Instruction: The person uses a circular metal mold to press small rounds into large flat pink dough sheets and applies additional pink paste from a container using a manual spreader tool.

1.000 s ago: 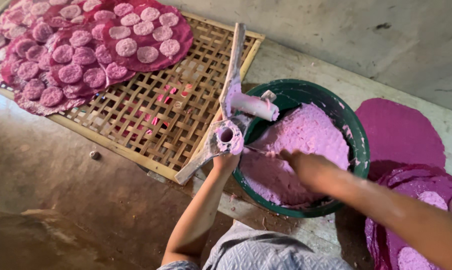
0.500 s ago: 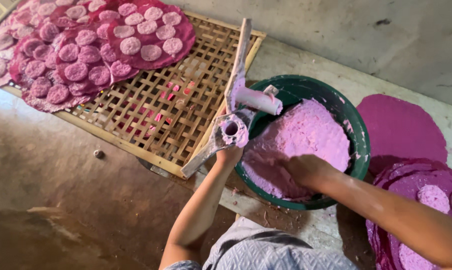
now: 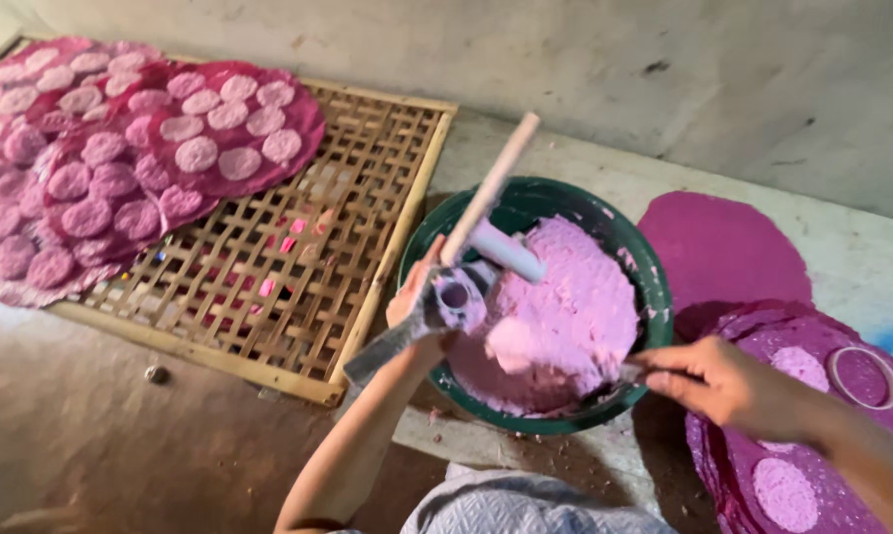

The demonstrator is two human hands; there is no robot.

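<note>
Bamboo lattice tray [image 3: 298, 297], flat on the ground, at 10 o'clock from the basin; far end covered by magenta sheets [image 3: 120, 168] dotted with pale pink discs.
Stack of magenta round sheets [image 3: 763, 396] at 3 to 4 o'clock from the basin, some bearing pale discs; thin ring [image 3: 863, 377] lying on top.
Green basin [image 3: 535, 307], centre of view, filled with pink dough [image 3: 555, 316].
Wooden press tool [image 3: 466, 262] with short white tube, slanted over the basin's 9 o'clock rim, smeared with dough.
Left hand [image 3: 417, 302], closed around the tool just below the tube, at the basin's 9 o'clock edge.
Right hand [image 3: 723, 381], at the basin's 4 o'clock rim, fingers pinched together; small dough-covered object at the fingertips, kind not discernible.
</note>
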